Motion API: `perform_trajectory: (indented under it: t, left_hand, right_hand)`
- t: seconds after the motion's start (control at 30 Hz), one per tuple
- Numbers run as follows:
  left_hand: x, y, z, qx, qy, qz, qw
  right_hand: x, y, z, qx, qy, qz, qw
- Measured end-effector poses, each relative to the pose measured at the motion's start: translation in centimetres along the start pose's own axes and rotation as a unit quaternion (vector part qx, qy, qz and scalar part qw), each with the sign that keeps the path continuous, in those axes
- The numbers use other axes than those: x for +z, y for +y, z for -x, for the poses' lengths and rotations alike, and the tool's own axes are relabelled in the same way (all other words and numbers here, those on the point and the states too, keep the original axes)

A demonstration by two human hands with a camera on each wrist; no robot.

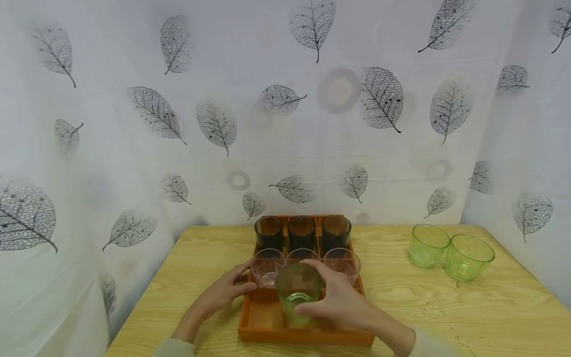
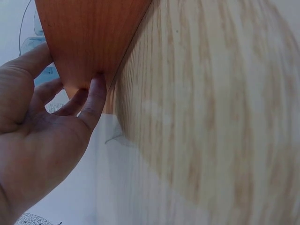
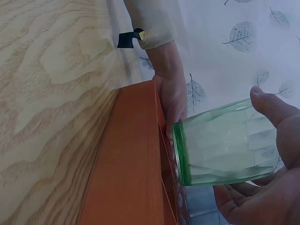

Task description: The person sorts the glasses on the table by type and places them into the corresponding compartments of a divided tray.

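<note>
My right hand (image 1: 341, 300) holds a green-tinted glass (image 1: 300, 292) above the front row of an orange wooden compartment tray (image 1: 308, 336). The thumb and fingers span the glass, which is tilted and slightly blurred. In the right wrist view, the thick green base of the glass (image 3: 225, 145) points toward the tray. My left hand (image 1: 220, 292) grips the tray's left side; thumb and a finger reach over the rim, other fingers (image 2: 96, 96) touch the outer wall. Three dark glasses (image 1: 269, 233) fill the tray's back row, with clear glasses (image 1: 267, 267) in the middle row.
Two more green glasses (image 1: 468, 255) stand side by side on the wooden table (image 1: 401, 307) to the right. A white curtain (image 1: 285, 144) printed with grey leaves hangs behind the table and along both sides. The tray's front left compartment (image 1: 265, 312) shows its bare floor.
</note>
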State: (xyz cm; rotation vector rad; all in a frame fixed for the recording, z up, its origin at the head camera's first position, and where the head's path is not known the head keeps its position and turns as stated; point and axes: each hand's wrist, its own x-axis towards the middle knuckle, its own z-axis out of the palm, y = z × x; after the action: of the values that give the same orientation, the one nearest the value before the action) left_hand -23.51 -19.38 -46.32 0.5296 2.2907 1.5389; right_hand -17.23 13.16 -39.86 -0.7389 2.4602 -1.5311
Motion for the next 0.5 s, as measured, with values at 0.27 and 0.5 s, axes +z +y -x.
perform_trajectory:
  t: [0.27,0.5]
  left_hand:
    - [0.0,0.4,0.1,-0.004,0.004,-0.008,1.0]
    - [0.0,0.3,0.2,0.0,-0.001,-0.002,1.0]
  right_hand:
    - [2.4,-0.3,-1.4,0.005,-0.004,-0.025,0.9997]
    - [4.4,-0.8,-2.4,-0.017,0.006,-0.054,0.9984]
